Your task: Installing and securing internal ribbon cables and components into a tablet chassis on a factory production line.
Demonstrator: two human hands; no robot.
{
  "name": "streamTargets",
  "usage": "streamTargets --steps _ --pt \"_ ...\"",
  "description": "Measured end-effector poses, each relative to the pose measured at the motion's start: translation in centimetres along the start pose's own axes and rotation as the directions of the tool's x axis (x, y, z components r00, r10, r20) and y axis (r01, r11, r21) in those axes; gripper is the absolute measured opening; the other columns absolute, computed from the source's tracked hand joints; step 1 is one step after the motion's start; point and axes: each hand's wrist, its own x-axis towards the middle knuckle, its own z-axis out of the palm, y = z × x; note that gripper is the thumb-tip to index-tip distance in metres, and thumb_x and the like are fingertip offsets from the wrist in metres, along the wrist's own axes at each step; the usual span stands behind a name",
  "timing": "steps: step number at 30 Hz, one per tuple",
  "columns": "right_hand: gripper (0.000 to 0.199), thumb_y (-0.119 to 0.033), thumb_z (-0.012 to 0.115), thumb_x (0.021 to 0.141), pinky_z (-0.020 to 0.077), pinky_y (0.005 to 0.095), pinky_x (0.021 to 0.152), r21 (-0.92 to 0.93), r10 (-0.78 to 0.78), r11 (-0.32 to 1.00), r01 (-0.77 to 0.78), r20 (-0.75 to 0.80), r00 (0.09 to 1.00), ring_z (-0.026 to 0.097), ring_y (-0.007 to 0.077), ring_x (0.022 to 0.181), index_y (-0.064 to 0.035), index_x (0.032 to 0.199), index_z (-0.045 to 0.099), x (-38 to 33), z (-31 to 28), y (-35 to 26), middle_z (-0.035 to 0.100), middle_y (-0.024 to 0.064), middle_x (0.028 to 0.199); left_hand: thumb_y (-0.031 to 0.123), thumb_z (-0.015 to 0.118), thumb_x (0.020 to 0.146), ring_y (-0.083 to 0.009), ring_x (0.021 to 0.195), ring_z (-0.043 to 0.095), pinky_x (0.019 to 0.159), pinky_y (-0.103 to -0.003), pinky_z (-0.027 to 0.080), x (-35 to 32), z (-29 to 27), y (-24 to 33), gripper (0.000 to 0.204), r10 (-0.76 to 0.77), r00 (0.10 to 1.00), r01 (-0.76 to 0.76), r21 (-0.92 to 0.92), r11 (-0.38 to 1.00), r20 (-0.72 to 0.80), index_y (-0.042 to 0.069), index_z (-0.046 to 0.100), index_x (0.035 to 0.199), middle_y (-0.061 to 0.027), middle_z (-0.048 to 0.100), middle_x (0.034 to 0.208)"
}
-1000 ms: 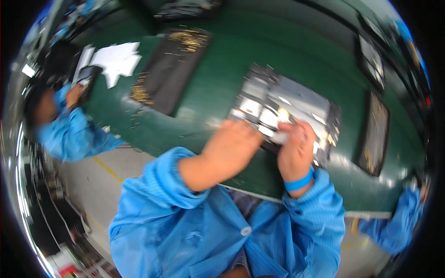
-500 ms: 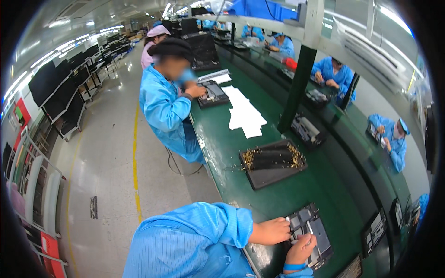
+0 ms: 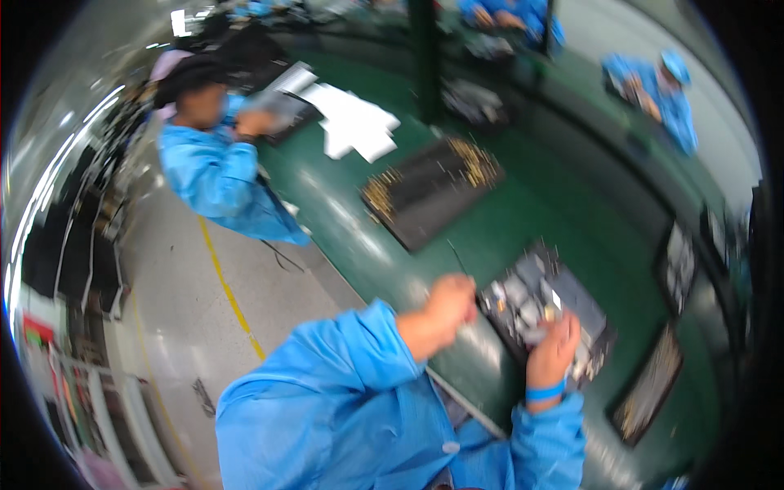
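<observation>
While the left hand (image 3: 447, 304) is clenched around a thin tool just left of the open device (image 3: 545, 310) on the green bench (image 3: 572, 212), the right hand (image 3: 555, 351) presses its near edge, grip unclear. Beyond lies a dark tray (image 3: 429, 189).

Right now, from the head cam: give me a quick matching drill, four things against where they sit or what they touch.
Things:
1. left hand
2. right hand
3. black tray of brass-coloured parts
4. white sheets

Places:
A. far along the green bench, near the co-worker in blue
B. on the open electronic assembly, wrist in a blue band
C. middle of the bench, beyond the assembly
D. at the assembly's left edge, fist closed around a thin dark tool

Pairs: 1-D, 2-B, 3-C, 4-A
</observation>
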Motion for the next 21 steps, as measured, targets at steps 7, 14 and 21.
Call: streamTargets --steps 7,14,21 --pt "0.034 -0.029 0.041 0.085 0.0411 0.0218 0.057 0.033 -0.032 0.999 0.032 -0.018 0.999 0.050 0.0104 0.063 -0.0005 0.104 0.040 1.6 0.1 1.7 0.056 0.0098 0.074 0.017 0.053 0.077 -0.0074 0.051 0.046 0.042 -0.018 0.036 1.0 0.3 2.1 0.013 -0.104 0.992 0.101 0.039 0.994 0.072 0.008 0.048 0.086 0.0010 0.047 0.067" --pt "0.032 -0.027 0.041 0.085 0.0417 0.0242 0.060 0.021 -0.034 0.999 0.034 -0.017 0.999 0.051 0.0120 0.067 -0.0005 0.102 0.040 1.0 0.0 1.6 0.056 0.0101 0.074 0.017 0.049 0.079 -0.0051 0.056 0.044 0.046 -0.018 0.035 -4.9 -1.9 0.4 0.028 -0.215 0.932 0.036 0.513 0.858 0.293 0.000 0.049 0.101 0.0016 0.048 0.067" --pt "0.031 -0.025 0.043 0.084 0.0417 0.0236 0.062 0.106 0.001 0.994 -0.002 0.012 1.000 0.051 0.0116 0.070 -0.0006 0.104 0.042 1.0 -0.5 1.2 0.055 0.0092 0.075 0.014 0.050 0.078 -0.0062 0.057 0.046 0.048 -0.017 0.037 -3.7 0.4 0.1 0.034 -0.363 0.868 0.116 0.573 0.811 0.338 -0.004 0.046 0.107 -0.0016 0.050 0.071"
